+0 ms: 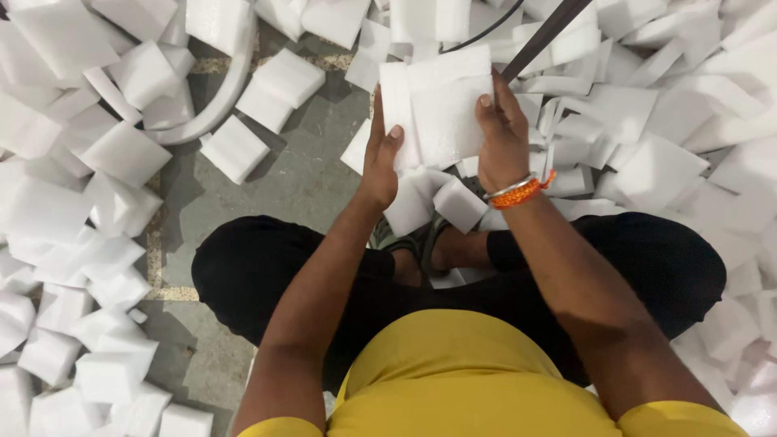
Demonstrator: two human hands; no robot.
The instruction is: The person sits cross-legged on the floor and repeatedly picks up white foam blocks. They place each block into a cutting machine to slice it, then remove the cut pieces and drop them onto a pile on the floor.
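A small stack of white foam sheets (437, 109) stands upright between both hands, held out in front of the person's knees above the floor (299, 178). The left hand (382, 158) presses flat against the stack's left edge, thumb up; the right hand (502, 137) clamps the right side, fingers curled over its face. Judging by this, only a few pieces are gathered so far, while a great many loose foam pieces (97, 243) lie strewn all around. The foam looks soft, matte and finely textured, cut into rectangular slabs and thinner sheets. The floor is grey, speckled concrete.
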